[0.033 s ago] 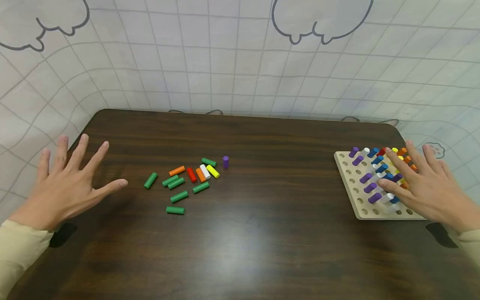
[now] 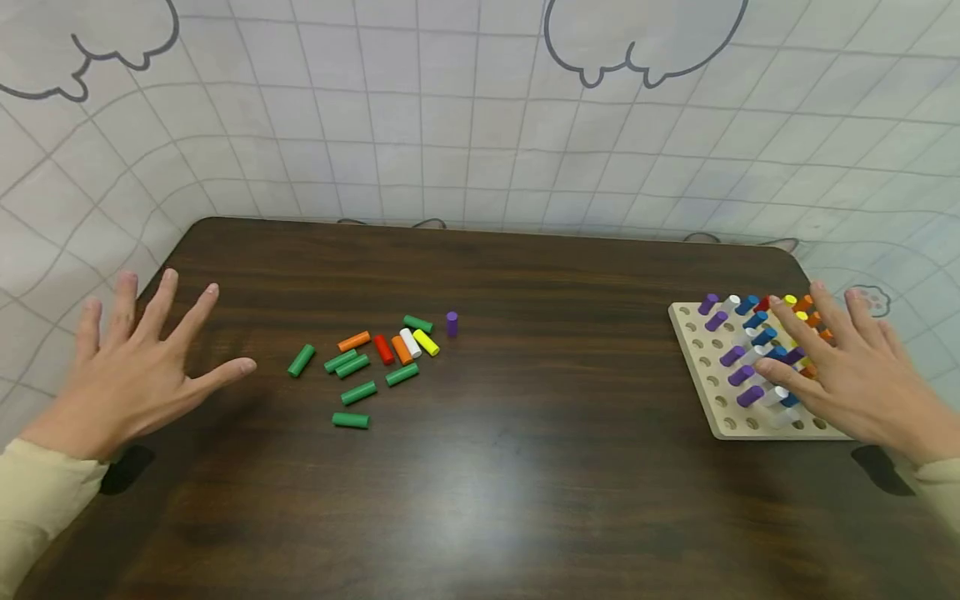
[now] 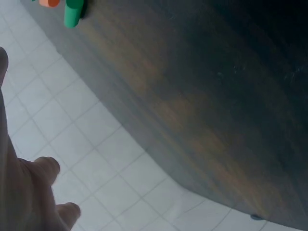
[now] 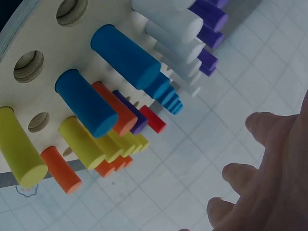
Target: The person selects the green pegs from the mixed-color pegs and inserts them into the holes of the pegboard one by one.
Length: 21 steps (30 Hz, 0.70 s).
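Observation:
My left hand (image 2: 138,375) is held with fingers spread over the left side of the table, holding nothing. To its right lie loose pegs: several green pegs (image 2: 359,392), two orange pegs (image 2: 354,342), a red peg (image 2: 383,349), a white peg (image 2: 410,343) and a yellow peg (image 2: 426,342). A purple peg (image 2: 452,324) stands upright beside them. Fingers apart and gripping nothing, my right hand (image 2: 862,375) hovers over the pale pegboard (image 2: 693,358), hiding part of it. Rows of purple, white, blue, yellow and orange pegs stand in its holes; blue pegs (image 4: 126,57) show close up in the right wrist view.
The dark wooden table (image 2: 525,483) has rounded far corners. A white grid-patterned cloth (image 2: 487,125) hangs behind it and at both sides. Along the board's left and near edges are bare holes (image 2: 730,423).

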Available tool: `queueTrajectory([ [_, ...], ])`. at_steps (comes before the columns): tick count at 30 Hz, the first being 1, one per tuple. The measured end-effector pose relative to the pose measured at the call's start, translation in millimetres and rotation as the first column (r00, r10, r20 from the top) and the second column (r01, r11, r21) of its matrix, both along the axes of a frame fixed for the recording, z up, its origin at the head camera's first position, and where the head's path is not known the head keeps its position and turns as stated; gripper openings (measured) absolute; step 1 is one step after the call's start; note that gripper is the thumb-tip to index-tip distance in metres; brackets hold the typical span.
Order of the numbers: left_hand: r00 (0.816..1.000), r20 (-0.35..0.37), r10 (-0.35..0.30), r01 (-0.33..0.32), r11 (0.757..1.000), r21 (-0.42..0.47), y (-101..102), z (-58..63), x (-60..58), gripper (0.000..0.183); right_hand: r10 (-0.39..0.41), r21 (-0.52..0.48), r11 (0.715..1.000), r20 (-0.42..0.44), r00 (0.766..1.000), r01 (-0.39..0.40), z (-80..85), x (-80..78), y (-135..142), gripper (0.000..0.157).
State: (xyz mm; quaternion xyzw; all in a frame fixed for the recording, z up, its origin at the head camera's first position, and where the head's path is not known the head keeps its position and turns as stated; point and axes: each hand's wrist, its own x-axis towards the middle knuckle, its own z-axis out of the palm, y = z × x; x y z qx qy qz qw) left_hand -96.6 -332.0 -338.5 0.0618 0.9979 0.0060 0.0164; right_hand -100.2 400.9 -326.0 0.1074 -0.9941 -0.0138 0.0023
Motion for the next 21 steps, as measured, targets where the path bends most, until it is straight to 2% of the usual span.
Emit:
queueTrajectory([
  [6, 1.0, 0.017, 0.006, -0.007, 1.0, 0.011, 1.1, -1.8, -0.2, 0.1, 0.01, 0.019, 1.0, -0.002, 1.0, -0.01, -1.8, 2.1, 2.0, 0.082],
  [9, 1.0, 0.013, 0.019, -0.019, 0.999, 0.03, 2.7, -1.7, -0.7, 0.101, -0.007, -0.005, 1.0, 0.018, 1.0, 0.007, -0.8, 4.2, 2.3, 0.082],
  [15, 0.999, -0.006, 0.046, -0.046, 0.997, 0.057, 4.1, 2.5, -1.8, 0.102, -0.032, -0.053, 0.998, 0.003, 0.999, 0.033, 5.8, 7.7, 3.9, 0.081],
  [21, 0.999, -0.007, 0.054, -0.054, 0.997, 0.047, 4.3, 5.0, -1.0, 0.103, -0.034, -0.048, 0.998, -0.028, 0.999, 0.033, 7.4, 11.3, 7.9, 0.085],
])
